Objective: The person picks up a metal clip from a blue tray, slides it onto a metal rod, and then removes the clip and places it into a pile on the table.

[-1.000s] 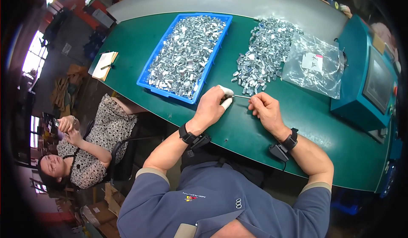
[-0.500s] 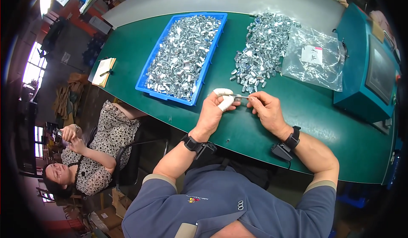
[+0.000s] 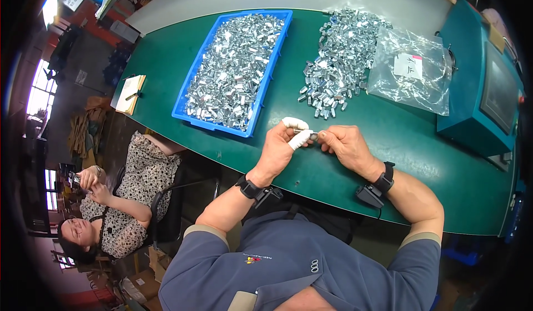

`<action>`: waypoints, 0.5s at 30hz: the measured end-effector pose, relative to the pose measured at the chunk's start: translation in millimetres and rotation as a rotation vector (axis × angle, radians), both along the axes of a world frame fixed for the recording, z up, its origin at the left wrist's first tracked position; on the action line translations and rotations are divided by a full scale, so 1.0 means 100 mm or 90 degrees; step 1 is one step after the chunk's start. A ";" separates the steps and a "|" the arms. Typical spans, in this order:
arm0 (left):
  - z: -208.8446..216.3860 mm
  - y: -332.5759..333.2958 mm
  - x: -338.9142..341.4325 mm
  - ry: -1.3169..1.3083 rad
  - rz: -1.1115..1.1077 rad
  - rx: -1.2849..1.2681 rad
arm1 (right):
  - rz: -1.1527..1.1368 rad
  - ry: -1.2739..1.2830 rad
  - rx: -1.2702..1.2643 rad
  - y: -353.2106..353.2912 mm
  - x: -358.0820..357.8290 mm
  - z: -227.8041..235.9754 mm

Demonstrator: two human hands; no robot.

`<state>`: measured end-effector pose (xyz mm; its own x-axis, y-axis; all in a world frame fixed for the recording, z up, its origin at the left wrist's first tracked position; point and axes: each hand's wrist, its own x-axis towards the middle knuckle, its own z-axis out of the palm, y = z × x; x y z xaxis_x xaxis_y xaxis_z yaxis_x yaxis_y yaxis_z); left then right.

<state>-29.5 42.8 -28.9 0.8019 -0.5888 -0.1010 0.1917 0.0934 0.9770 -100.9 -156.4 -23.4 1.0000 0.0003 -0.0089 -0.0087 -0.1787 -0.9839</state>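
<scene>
Both my hands meet above the green table's near edge. My left hand (image 3: 279,149) has white wrapping on its thumb and forefinger, which pinch a small silver metal part (image 3: 314,136). The fingertips of my right hand (image 3: 350,148) close on the other end of this part. My fingers cover much of it, so I cannot tell whether it is one piece or two. Beyond my left hand, a blue tray (image 3: 256,115) is filled with small shiny metal pieces (image 3: 233,66). A loose pile of similar metal pieces (image 3: 336,69) lies farther off, in front of my hands.
On the green table (image 3: 405,155), a clear plastic bag (image 3: 383,86) with a white label lies beside the pile. A teal machine (image 3: 477,111) with a dark screen stands at the right. A notepad (image 3: 129,95) rests at the left edge. A person (image 3: 147,183) sits at the left.
My hands have drawn closer together, the right one moving left. The thin length of metal showing between them is now mostly covered. The whole view has shifted slightly.
</scene>
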 end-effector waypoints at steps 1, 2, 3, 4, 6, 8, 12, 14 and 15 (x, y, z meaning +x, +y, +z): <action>-0.02 0.00 0.01 0.009 0.018 -0.012 | -0.018 -0.027 0.009 0.02 0.01 0.02; -0.02 -0.01 0.01 0.007 0.017 -0.012 | -0.037 -0.055 0.019 0.04 0.01 0.03; -0.03 -0.01 0.01 0.008 0.022 -0.015 | -0.038 -0.057 0.019 0.04 0.01 0.01; -0.03 -0.02 0.01 0.010 0.027 -0.019 | -0.052 -0.085 0.050 0.03 0.00 -0.03; -0.05 -0.03 0.01 -0.003 0.018 -0.018 | -0.069 -0.115 0.081 0.03 0.01 -0.07; -0.06 -0.02 -0.01 -0.014 0.009 -0.014 | -0.058 -0.108 0.049 0.02 0.00 -0.08; -0.06 0.00 0.00 -0.037 0.000 -0.002 | -0.059 -0.095 0.034 0.04 -0.01 -0.02; 0.00 -0.01 0.00 -0.045 -0.013 -0.002 | -0.057 -0.031 0.048 0.02 -0.02 -0.02; 0.04 -0.01 -0.01 -0.049 -0.016 -0.005 | -0.061 -0.038 0.048 0.00 -0.02 0.00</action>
<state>-30.6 41.9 -25.4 0.7920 -0.6095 -0.0352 0.1185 0.0969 0.9882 -103.1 -156.0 -23.3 0.9942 -0.0970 0.0473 0.0369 -0.1055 -0.9937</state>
